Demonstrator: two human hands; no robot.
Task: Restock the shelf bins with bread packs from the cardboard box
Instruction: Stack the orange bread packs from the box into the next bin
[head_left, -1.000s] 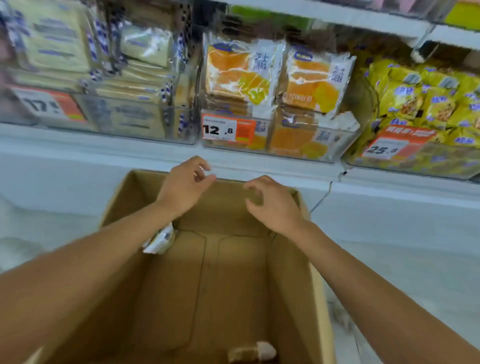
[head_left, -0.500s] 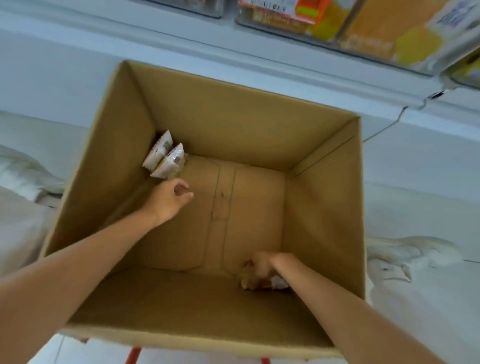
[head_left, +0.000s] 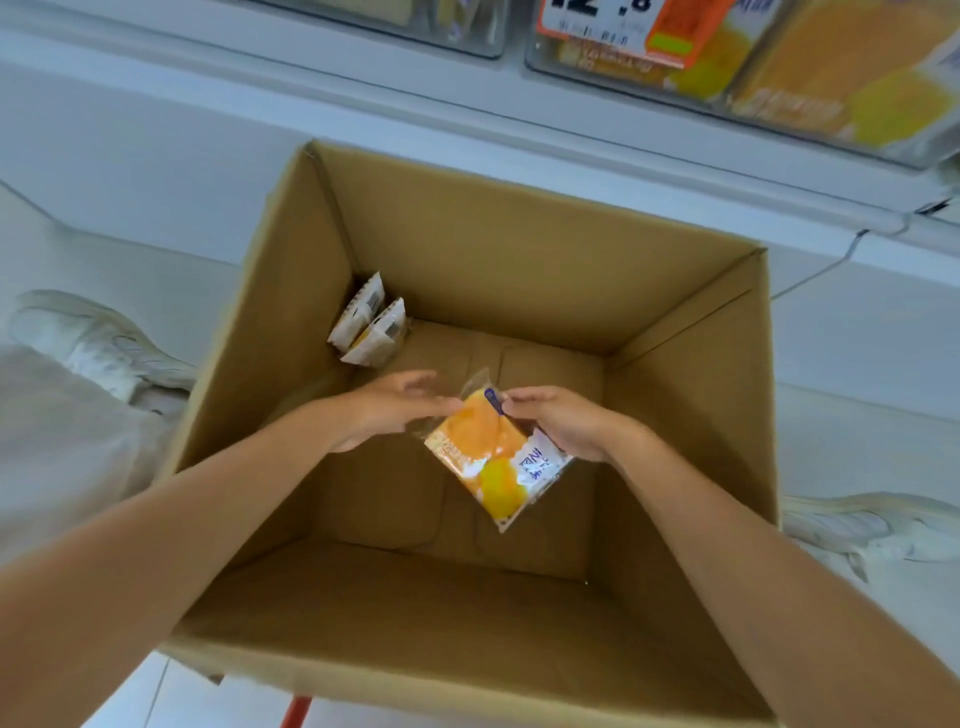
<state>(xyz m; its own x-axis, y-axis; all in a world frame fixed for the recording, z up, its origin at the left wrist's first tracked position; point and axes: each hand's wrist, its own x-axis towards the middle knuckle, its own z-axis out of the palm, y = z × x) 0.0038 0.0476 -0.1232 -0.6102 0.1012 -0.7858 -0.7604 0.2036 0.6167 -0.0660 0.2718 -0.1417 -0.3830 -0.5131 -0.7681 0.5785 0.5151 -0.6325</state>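
An open cardboard box (head_left: 691, 364) fills the middle of the view. Inside it, above the box floor, an orange and white bread pack (head_left: 493, 457) hangs tilted. My right hand (head_left: 563, 423) grips its upper right side. My left hand (head_left: 395, 408) touches the pack's upper left corner with its fingertips; its grip is blurred. Two more bread packs (head_left: 369, 325) stand on edge in the box's far left corner. Clear shelf bins (head_left: 779, 67) with the same orange packs sit at the top right, behind an orange price tag (head_left: 634, 26).
A white shelf ledge (head_left: 363, 88) runs across above the box. White shoes lie on the floor at the left (head_left: 93, 343) and at the right (head_left: 872, 525). A red strip (head_left: 297, 712) shows under the box's near edge.
My right hand has lifted a bread pack from the box's near floor to mid height. My left hand has moved right from the corner packs to the lifted pack.
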